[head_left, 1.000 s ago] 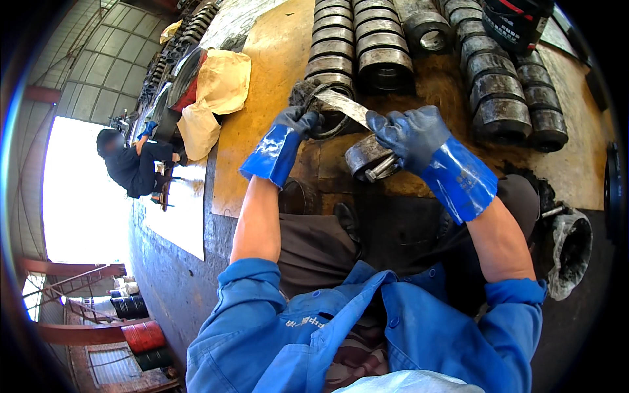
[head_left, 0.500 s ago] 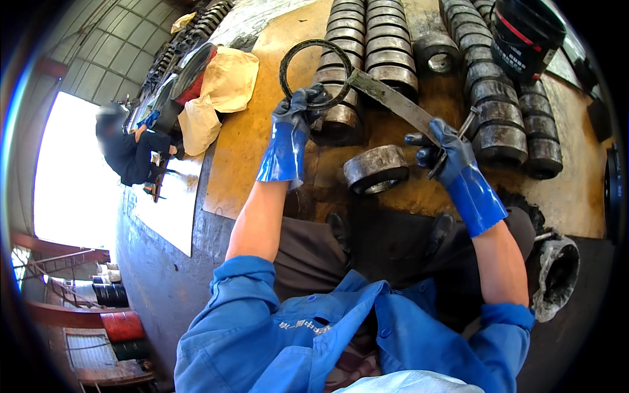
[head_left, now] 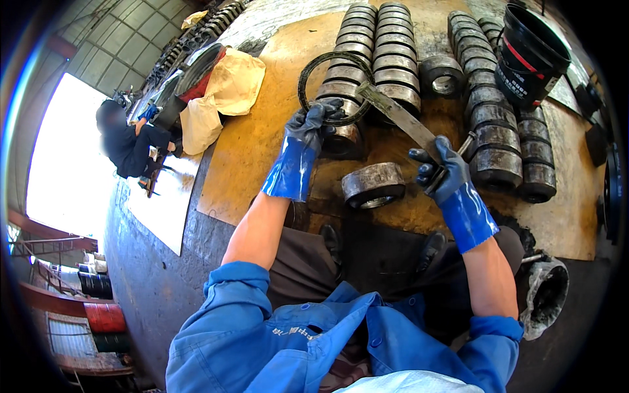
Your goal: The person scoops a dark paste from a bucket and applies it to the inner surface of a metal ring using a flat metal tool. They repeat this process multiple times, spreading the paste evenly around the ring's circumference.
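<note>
My left hand (head_left: 311,128), in a blue rubber glove with a dark grip coating, is closed on the lower edge of a thin black ring (head_left: 304,85) held upright. My right hand (head_left: 447,169), gloved alike, grips a long flat metal blade (head_left: 405,122), like a scraper. The blade slants up and left, and its tip overlaps the ring's right side; whether they touch I cannot tell. A thin metal rod (head_left: 466,143) also sticks out by the right hand. Below and between the hands, a thick metal collar (head_left: 373,183) lies alone on the stained board.
Rows of similar metal collars (head_left: 395,56) run away from me, with more collars (head_left: 495,137) at right. A black bucket (head_left: 524,72) stands beside them. A plastic-wrapped roll-like thing (head_left: 547,295) lies by my right knee. A person (head_left: 128,141) sits at far left near yellowish sacking (head_left: 236,82).
The whole view has shifted, so the collars and bucket appear lower. The blade's tip, before at the ring's right edge, now reaches slightly inside its outline. Both hands keep their hold.
</note>
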Demonstrator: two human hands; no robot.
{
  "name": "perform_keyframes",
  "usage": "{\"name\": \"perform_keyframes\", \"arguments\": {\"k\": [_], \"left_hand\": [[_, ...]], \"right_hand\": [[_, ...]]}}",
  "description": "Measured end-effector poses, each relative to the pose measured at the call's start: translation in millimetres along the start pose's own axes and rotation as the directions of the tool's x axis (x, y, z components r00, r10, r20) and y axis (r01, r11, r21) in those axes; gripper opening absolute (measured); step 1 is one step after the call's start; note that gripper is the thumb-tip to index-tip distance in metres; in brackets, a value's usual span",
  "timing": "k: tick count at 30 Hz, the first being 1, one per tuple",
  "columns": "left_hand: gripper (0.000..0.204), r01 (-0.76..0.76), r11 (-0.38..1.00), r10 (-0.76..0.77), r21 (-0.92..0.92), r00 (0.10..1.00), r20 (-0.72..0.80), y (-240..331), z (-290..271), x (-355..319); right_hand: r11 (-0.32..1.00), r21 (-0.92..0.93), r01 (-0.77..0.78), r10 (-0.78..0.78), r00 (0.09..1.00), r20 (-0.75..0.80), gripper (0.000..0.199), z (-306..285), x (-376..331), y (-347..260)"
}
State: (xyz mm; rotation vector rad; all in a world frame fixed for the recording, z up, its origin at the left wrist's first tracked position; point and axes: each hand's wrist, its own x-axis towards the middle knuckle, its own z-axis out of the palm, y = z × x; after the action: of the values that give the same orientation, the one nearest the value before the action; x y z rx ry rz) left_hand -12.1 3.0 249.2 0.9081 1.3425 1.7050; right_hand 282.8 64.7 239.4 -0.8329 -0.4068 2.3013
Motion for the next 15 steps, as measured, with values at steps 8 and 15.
{"name": "perform_keyframes", "arguments": {"k": [8, 15], "left_hand": [[0.024, 0.017, 0.967, -0.006, -0.256, 0.999, 0.043, 9, 1, -1], [0.021, 0.02, 0.989, -0.021, -0.148, 1.0, -0.01, 16, 6, -8]], "right_hand": [[0.998, -0.044, 0.043, -0.044, 0.999, -0.016, 0.031, -3, -2, 4], [0.998, -0.04, 0.057, -0.058, 0.998, -0.021, 0.039, -4, 0, 1]]}}
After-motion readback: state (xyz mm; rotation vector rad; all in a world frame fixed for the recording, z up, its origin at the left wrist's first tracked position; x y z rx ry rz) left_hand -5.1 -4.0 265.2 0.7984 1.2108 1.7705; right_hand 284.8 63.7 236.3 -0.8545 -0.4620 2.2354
